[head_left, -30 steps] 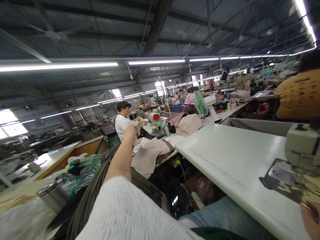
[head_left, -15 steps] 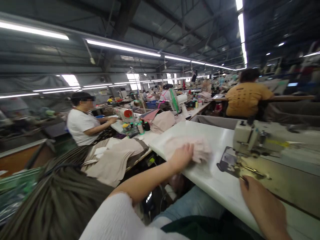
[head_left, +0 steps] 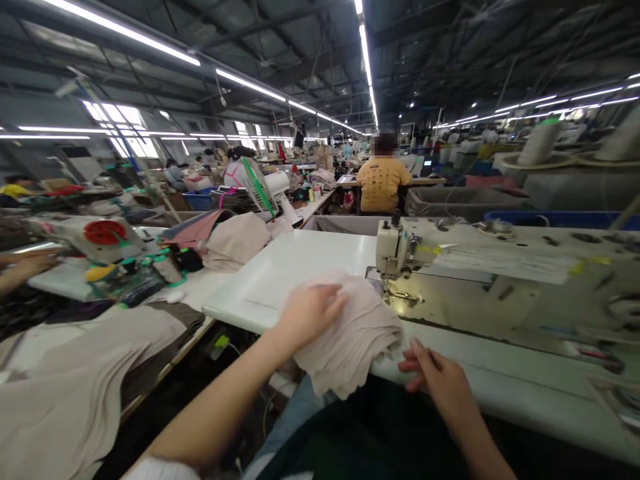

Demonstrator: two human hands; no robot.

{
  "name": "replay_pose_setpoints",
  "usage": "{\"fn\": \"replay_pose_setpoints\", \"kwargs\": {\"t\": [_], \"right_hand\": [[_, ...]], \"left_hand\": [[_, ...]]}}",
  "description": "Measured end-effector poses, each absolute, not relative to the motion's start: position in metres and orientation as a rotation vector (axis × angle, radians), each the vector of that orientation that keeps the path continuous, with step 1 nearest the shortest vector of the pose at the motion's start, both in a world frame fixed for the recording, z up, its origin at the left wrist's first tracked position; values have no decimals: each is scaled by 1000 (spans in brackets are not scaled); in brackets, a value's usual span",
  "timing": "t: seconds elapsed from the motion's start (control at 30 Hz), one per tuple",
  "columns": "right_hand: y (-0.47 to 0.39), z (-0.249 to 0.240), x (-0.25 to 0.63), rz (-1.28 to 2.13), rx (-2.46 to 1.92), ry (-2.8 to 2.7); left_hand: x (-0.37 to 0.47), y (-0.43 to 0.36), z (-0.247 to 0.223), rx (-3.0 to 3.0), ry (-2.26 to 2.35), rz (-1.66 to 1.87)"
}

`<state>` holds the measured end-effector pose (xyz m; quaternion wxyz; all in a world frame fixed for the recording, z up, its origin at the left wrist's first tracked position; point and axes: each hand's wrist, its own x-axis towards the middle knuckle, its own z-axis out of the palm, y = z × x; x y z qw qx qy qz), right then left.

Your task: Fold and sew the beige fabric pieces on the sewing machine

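Observation:
A stack of pale pink-beige fabric pieces (head_left: pixel 357 340) lies on the white sewing table (head_left: pixel 270 267), its near end hanging over the front edge. My left hand (head_left: pixel 310 317) grips the stack from its left side, fingers across the top; the thumb's hold underneath is hidden. To the right, my right hand (head_left: pixel 440 383) hovers by the table's front edge, fingers apart and slightly bent, close to the fabric but not touching it. A small dark patch shows between its fingers, too unclear to name. Just behind the stack stands the sewing machine (head_left: pixel 393 257), its needle area near the fabric's far right corner.
More beige fabric pieces (head_left: pixel 90 360) are piled on the left table beside thread spools (head_left: pixel 167 267). A fan (head_left: pixel 267 190) and another sewing machine (head_left: pixel 100 237) stand beyond. A co-worker in a yellow shirt (head_left: pixel 384 183) sits ahead; another person's hands (head_left: pixel 30 263) are at far left.
The view has turned right. My left hand has brought the fabric stack nearer to me and to the machine. My right hand has moved away from the needle area to the front edge.

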<state>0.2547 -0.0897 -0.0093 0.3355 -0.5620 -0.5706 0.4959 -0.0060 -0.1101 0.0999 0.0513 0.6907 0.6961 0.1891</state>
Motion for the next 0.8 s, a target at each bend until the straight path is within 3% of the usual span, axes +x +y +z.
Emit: {"fn": "replay_pose_setpoints", "kwargs": {"t": [0.07,0.2,0.33,0.47,0.6,0.8], "right_hand": [[-111,-12,251,1503,-1447,-1363],[-134,-15,224,1621,-1312,-1236],[-128,-12,204,1380,-1289,-1354],[-110,-6,211,1009,-1543,-1450],[-97,1,232,962,-1557,-1346],[-107,8,279,915,-1585,-1315]], "left_hand": [[-46,-93,97,1944,2309,678],[-98,-66,77,1773,2264,514],[-104,-67,58,1814,2095,475],[-89,-88,46,1764,1995,531],[-60,-113,37,1754,1862,716],[-10,-137,30,1815,1626,686]]}}
